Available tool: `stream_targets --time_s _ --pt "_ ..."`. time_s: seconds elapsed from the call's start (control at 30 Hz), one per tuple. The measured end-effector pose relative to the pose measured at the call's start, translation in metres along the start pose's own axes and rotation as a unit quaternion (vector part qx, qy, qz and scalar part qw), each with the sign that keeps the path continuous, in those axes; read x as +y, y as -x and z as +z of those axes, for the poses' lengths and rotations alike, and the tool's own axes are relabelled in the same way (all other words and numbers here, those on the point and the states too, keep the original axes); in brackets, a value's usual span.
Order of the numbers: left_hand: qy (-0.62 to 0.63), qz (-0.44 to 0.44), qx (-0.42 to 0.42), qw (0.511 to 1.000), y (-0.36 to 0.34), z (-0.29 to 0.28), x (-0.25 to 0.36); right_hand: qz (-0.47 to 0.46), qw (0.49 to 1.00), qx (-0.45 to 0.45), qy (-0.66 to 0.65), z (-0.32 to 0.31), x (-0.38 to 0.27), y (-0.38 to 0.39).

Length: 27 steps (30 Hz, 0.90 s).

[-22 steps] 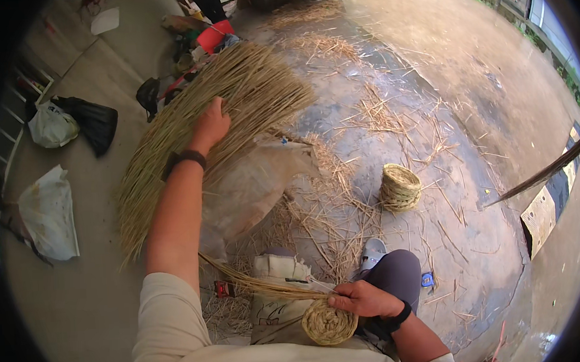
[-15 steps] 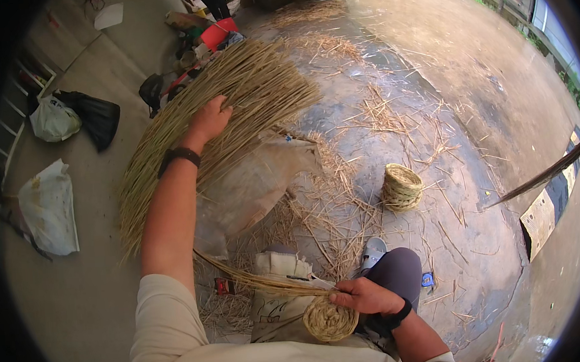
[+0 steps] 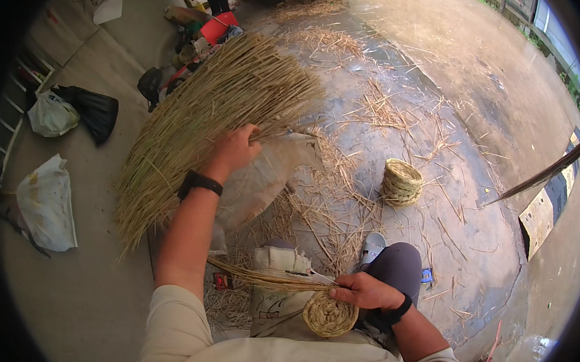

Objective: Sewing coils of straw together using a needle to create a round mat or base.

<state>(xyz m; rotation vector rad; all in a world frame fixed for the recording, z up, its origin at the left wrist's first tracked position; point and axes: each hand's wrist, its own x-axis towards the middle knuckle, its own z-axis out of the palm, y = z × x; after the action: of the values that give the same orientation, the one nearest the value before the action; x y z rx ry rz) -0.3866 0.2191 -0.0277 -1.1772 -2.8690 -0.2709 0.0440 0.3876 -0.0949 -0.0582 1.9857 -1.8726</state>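
Observation:
My right hand (image 3: 368,291) grips a round straw coil (image 3: 330,314) at my lap. Its fingers also pinch a loose bundle of straw (image 3: 269,280) that trails off to the left. A thin white strand and a slim, dark-tipped tool (image 3: 297,272) lie by that bundle; the tool's kind is unclear. My left hand (image 3: 237,148) is at the near edge of a large heap of straw stalks (image 3: 213,100), its fingers closed on stalks there; how many is hidden.
A small woven straw basket (image 3: 402,182) stands on the littered floor to the right. Plastic sheeting (image 3: 263,176) lies beside the heap. White bags (image 3: 45,203) are at the left, with a black bag (image 3: 96,112). A blue object (image 3: 427,275) sits by my knee.
My left hand has moved nearer and slightly right, from the middle of the straw heap to its near edge. My right hand keeps its hold on the coil.

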Motion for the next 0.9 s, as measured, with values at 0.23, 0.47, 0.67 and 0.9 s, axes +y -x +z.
stream_targets --time_s 0.23,0.47,0.67,0.9 --pt "-0.161 0.002 0.019 0.987 0.011 0.049 0.000 -0.005 1.000 -0.007 0.015 0.000 0.002 -0.001" --pt "-0.116 0.033 0.012 0.993 0.019 0.049 -0.013 0.031 0.999 -0.007 0.023 -0.001 -0.004 0.000" --pt "-0.037 0.048 -0.040 0.997 0.051 0.006 0.004 0.008 1.000 -0.002 0.021 0.003 -0.005 -0.002" --pt "-0.009 -0.002 -0.037 0.999 0.070 -0.032 0.020 0.018 1.000 -0.019 0.016 0.009 -0.008 -0.006"
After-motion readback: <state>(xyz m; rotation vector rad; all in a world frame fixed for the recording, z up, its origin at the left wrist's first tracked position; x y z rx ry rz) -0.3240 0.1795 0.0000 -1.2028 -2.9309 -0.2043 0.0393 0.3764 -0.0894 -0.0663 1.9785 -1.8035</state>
